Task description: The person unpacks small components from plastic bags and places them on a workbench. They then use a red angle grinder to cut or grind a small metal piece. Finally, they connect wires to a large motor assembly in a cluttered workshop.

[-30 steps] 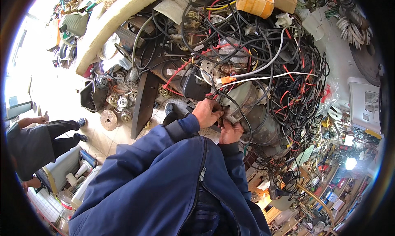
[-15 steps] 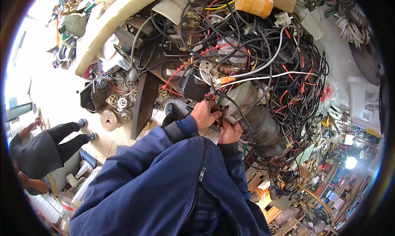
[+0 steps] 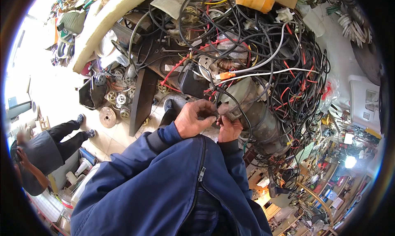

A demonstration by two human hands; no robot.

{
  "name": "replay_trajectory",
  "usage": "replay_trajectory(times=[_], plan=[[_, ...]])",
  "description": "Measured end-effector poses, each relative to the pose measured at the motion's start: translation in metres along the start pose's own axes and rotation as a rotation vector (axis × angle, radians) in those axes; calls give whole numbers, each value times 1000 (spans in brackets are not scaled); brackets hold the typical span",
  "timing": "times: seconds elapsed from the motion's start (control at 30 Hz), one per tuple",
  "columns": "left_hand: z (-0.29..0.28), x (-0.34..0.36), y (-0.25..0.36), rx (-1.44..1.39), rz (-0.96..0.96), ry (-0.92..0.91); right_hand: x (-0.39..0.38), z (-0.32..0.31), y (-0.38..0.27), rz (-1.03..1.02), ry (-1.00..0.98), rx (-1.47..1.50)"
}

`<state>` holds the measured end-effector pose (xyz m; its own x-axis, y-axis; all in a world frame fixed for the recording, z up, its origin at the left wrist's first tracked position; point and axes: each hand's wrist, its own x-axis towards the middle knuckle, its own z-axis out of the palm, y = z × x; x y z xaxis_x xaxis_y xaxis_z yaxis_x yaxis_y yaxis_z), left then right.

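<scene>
My left hand [image 3: 193, 119] has its thumb and forefinger brought together in a pinch; whatever they hold is too small to name. Close on its right, my right hand [image 3: 229, 129] is also pinched, its fingertips almost meeting the left ones over something I cannot make out. Just beyond the fingers lies a dusty grey metal cylinder [image 3: 263, 123], with a black cable [image 3: 238, 106] looping down in front of it. A black box-shaped adapter [image 3: 192, 83] rests ahead of my left hand. Past both hands, a white cable with an orange plug [image 3: 225, 76] crosses a motor part with copper winding [image 3: 226, 65].
A big tangle of black and red cables [image 3: 288, 67] fills the right. A dark board [image 3: 143, 100] stands at the left, near a wooden spool [image 3: 108, 117] on the floor. Another person [image 3: 45, 145] is at far left. Tools and parts crowd the shelves [image 3: 329, 182] at lower right.
My left hand has drawn back slightly toward me and left, its pinch easier to see. My right hand stays nearly in place. The other person's arms have shifted.
</scene>
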<state>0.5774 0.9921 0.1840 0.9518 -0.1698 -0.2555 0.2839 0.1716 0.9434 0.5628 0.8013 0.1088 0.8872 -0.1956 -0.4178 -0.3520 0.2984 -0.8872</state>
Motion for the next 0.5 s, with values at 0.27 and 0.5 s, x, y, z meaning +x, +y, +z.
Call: replay_trajectory(times=[0.27,0.5], plan=[[9,-4,-2,239,281,204,-5,13,-11,-46,29,-16],[10,-6,2,446,384,302,-5,16,-15,-57,-14,5]])
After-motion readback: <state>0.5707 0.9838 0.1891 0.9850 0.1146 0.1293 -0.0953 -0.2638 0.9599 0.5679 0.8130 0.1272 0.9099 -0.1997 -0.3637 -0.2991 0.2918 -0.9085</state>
